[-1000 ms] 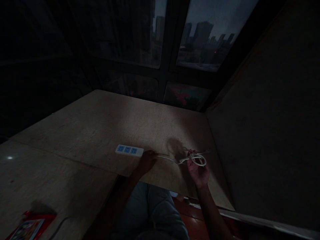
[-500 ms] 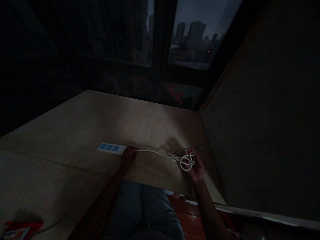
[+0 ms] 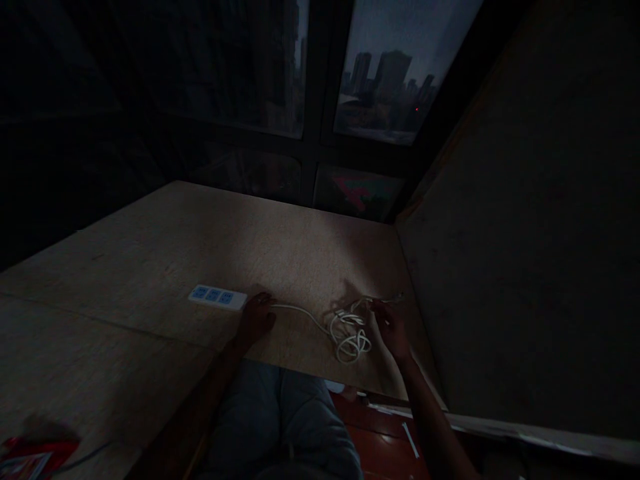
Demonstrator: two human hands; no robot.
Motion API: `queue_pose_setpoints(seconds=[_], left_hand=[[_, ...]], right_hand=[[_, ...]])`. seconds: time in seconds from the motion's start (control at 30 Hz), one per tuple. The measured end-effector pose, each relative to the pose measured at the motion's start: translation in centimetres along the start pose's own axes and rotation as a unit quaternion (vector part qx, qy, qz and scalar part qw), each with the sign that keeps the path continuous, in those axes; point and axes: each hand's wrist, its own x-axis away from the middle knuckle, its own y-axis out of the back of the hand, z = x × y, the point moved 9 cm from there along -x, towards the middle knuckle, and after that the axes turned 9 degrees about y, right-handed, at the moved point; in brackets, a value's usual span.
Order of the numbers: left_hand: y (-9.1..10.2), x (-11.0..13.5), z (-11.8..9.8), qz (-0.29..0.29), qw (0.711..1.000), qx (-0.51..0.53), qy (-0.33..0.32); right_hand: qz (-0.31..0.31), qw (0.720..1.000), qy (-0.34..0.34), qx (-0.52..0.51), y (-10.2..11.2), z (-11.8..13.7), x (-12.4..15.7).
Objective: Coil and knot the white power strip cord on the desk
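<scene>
A white power strip (image 3: 217, 297) with three blue socket panels lies flat on the wooden surface. My left hand (image 3: 257, 315) is closed over its right end, where the cord comes out; the fingertips are dim. The white cord (image 3: 300, 309) runs from there to the right into a loose tangle of loops (image 3: 353, 345) lying on the surface. Just right of these loops, my right hand (image 3: 391, 328) pinches a stretch of the cord between thumb and fingers. Beyond that hand the cord's far end, apparently with the plug (image 3: 399, 296), rests near the right wall.
The wooden surface (image 3: 225, 227) reaches back to dark-framed windows (image 3: 385, 87). A bare panel-like wall (image 3: 520, 267) bounds the right side. At the lower left lies a red packet (image 3: 43, 457) with a dark cord beside it. Reddish flooring (image 3: 375, 440) shows below the front edge.
My right hand has let the coiled loops down onto the surface and now pinches the cord farther along. The power strip and my left hand have shifted slightly left in view.
</scene>
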Motion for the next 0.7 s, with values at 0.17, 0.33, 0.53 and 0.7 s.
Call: queue_pose_setpoints(seconds=[0.17,0.33,0.53,0.7], left_hand=[[-2.9,2.6,-8.3,0.065,0.989,-0.003,-0.13],[-5.8,3.2,-13.7,0.113,0.979,0.006,-0.169],[-6.6,2.4,-11.9,0.116,0.982,0.017,-0.146],[-4.2,0.6,-6.7,0.05,0.997,0.046,-0.036]], right_hand=[[0.287,0.913,0.22,0.19,-7.7,5.3,-1.0],[0.444,0.844,0.217,0.208,-13.0,5.4,-0.7],[0.308,0.911,0.205,0.181,-8.4,4.2,-3.6],[0.102,0.966,0.161,0.175,-0.2,2.4,-5.0]])
